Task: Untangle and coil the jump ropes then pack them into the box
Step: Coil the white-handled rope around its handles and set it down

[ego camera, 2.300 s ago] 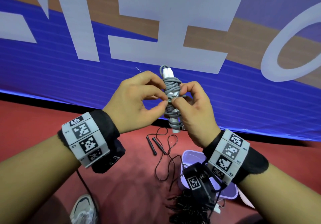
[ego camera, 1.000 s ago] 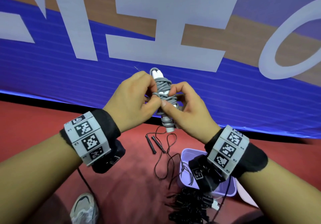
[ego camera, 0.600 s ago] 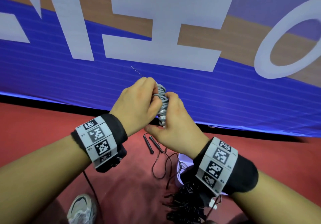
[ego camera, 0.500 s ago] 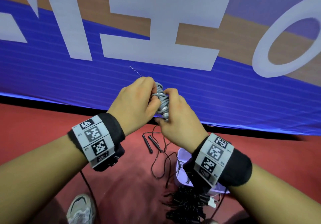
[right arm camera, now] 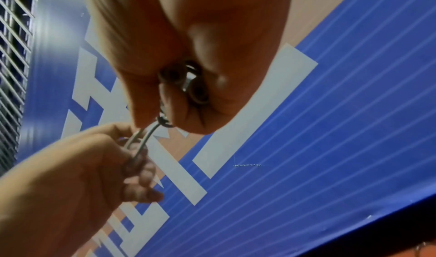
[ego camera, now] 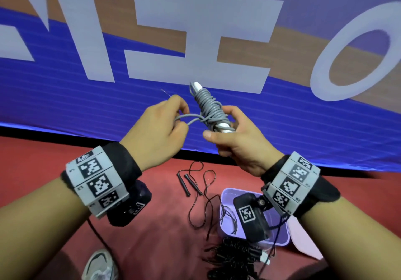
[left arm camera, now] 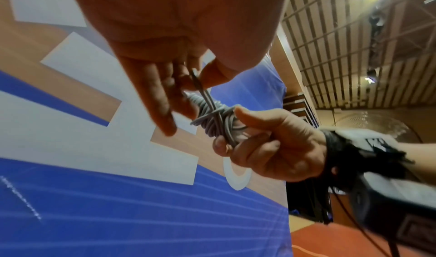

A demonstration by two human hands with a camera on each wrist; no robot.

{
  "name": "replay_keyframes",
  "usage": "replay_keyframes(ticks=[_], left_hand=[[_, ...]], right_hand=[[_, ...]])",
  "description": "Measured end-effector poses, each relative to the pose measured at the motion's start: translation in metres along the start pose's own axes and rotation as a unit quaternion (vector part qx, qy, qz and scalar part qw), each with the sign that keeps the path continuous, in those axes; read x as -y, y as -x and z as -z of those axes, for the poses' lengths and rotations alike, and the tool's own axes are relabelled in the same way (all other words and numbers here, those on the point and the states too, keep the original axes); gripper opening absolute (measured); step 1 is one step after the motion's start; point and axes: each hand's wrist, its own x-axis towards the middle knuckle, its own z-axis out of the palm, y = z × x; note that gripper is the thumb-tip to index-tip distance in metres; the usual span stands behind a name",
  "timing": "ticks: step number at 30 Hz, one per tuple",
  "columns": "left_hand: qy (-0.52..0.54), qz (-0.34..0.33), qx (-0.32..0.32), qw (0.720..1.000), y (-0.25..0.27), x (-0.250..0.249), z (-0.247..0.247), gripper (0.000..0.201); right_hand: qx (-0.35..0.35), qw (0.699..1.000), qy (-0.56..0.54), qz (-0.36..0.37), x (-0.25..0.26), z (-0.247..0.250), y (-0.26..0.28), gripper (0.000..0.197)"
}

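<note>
A grey jump rope [ego camera: 209, 108] is wound tightly around its two white handles into a bundle held up at chest height. My right hand [ego camera: 235, 137] grips the lower end of the bundle [left arm camera: 219, 126], fingers curled round the handles [right arm camera: 186, 85]. My left hand [ego camera: 159, 131] pinches a short loop of the grey cord [ego camera: 187, 119] pulled sideways out of the bundle; the left wrist view shows thumb and fingers on that loop [left arm camera: 200, 87]. A lilac box [ego camera: 280, 234] stands open on the red floor below my right wrist, with thin cord inside.
A thin black jump rope [ego camera: 198, 195] with two black handles lies loose on the red floor left of the box. A heap of black rope [ego camera: 234, 260] sits in front of the box. A blue banner wall [ego camera: 282, 116] stands close ahead. A shoe [ego camera: 98, 265] shows at the bottom.
The hands have drawn apart. The left hand has pulled a loop of grey cord out to the left, and the bundle now tilts with its white tip showing at the top.
</note>
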Motion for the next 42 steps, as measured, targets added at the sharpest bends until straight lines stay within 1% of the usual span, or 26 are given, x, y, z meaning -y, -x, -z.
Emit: replay_keyframes(ticks=[2,3,6,8,10,12,14,16,19,20,21,22,24,26,27,28,29,30,31,32,34,35,36,37,39,42], left_hand=[[-0.041,-0.003,0.056,0.998,0.003,0.003,-0.001,0.012],[-0.048,0.002,0.072,0.996,0.004,0.004,-0.001,0.013],[-0.019,0.033,0.085,0.996,0.005,0.003,-0.002,0.013],[0.010,0.077,0.105,0.991,0.004,-0.002,-0.004,0.011],[0.040,0.121,0.143,0.981,0.004,-0.005,-0.005,0.008],[0.058,0.135,0.172,0.974,0.006,-0.005,-0.007,0.012],[0.025,0.100,0.176,0.979,0.009,-0.002,-0.008,0.015],[-0.014,0.050,0.162,0.985,0.011,0.002,-0.009,0.020],[-0.041,0.007,0.143,0.989,0.010,0.009,-0.010,0.028],[-0.048,0.000,0.136,0.990,0.010,0.011,-0.012,0.030],[-0.054,-0.003,0.132,0.990,0.009,0.013,-0.014,0.034],[-0.062,-0.003,0.129,0.990,0.009,0.013,-0.017,0.038],[-0.080,0.002,0.120,0.990,0.009,0.013,-0.024,0.042],[-0.079,0.006,0.105,0.991,0.009,0.014,-0.028,0.042],[-0.071,0.005,0.095,0.993,0.008,0.015,-0.029,0.042],[-0.062,0.002,0.084,0.995,0.007,0.016,-0.028,0.041],[-0.056,-0.001,0.077,0.995,0.007,0.018,-0.027,0.040],[-0.053,-0.006,0.074,0.996,0.007,0.018,-0.027,0.040],[-0.052,-0.010,0.075,0.996,0.008,0.018,-0.027,0.041],[-0.050,-0.015,0.077,0.996,0.009,0.016,-0.029,0.043],[-0.038,-0.028,0.074,0.996,0.012,0.012,-0.033,0.044],[-0.030,-0.034,0.068,0.997,0.013,0.011,-0.034,0.043],[-0.022,-0.039,0.059,0.997,0.014,0.011,-0.034,0.040],[-0.014,-0.044,0.048,0.998,0.013,0.010,-0.034,0.037],[0.001,-0.062,0.027,0.998,0.012,0.008,-0.032,0.030],[0.011,-0.096,0.010,0.995,0.012,0.003,-0.030,0.027]], right_hand=[[0.021,1.000,-0.017,-0.008,-0.002,-0.002,0.002,0.062],[0.029,0.999,-0.033,-0.011,-0.004,-0.004,0.004,0.063],[0.044,0.998,-0.040,-0.016,-0.009,-0.013,0.009,0.058],[0.049,0.999,-0.012,-0.017,-0.014,-0.017,0.011,0.057],[0.050,0.998,0.031,-0.018,-0.015,-0.019,0.013,0.056],[0.044,0.997,0.069,-0.018,-0.016,-0.018,0.013,0.056],[0.038,0.995,0.093,-0.019,-0.017,-0.013,0.011,0.056],[0.040,0.996,0.069,-0.032,-0.018,-0.008,0.008,0.054],[0.039,0.997,0.029,-0.062,-0.017,-0.001,0.003,0.041],[0.019,0.997,0.054,-0.057,-0.019,0.001,0.002,0.039],[-0.014,0.992,0.117,-0.035,-0.022,0.002,0.000,0.043],[-0.047,0.979,0.199,-0.006,-0.024,0.003,-0.002,0.047],[-0.073,0.933,0.346,0.061,-0.029,-0.001,0.000,0.041],[-0.035,0.891,0.437,0.115,-0.033,-0.002,0.000,0.031],[-0.004,0.884,0.450,0.128,-0.034,-0.001,0.001,0.028],[0.026,0.879,0.459,0.129,-0.036,0.001,0.000,0.033],[0.047,0.869,0.476,0.130,-0.036,0.003,0.001,0.045],[0.052,0.847,0.512,0.133,-0.037,0.004,0.002,0.058],[0.038,0.814,0.564,0.132,-0.040,0.004,0.004,0.066],[0.008,0.775,0.617,0.135,-0.041,0.002,0.007,0.068],[-0.045,0.705,0.694,0.140,-0.043,-0.004,0.012,0.059],[-0.060,0.687,0.709,0.145,-0.042,-0.008,0.011,0.053],[-0.071,0.686,0.710,0.144,-0.041,-0.010,0.009,0.048],[-0.078,0.700,0.696,0.140,-0.040,-0.010,0.006,0.044],[-0.096,0.752,0.640,0.124,-0.038,-0.004,-0.001,0.038],[-0.118,0.835,0.533,0.068,-0.031,0.007,-0.010,0.021]])
